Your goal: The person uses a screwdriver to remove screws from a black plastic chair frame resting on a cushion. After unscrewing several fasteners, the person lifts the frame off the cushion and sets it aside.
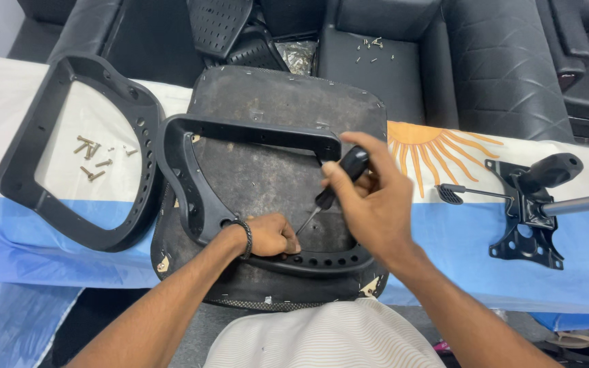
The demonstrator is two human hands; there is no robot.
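My right hand [376, 197] grips a black-handled screwdriver [341, 178], its thin shaft slanting down to the left toward the near edge of a black plastic frame [253, 131]. That frame lies on an upturned dark seat base [288, 95]. My left hand [273, 235], with a dark bracelet on the wrist, rests closed on the frame's near rail, its fingertips right by the screwdriver tip. What the fingers pinch is hidden.
A second black frame [35, 123] lies to the left around several loose screws [90, 153]. A black metal chair mechanism [530, 204] with a grey rod lies at the right. All rest on a white-and-blue cloth [458, 232]. Black seats stand behind.
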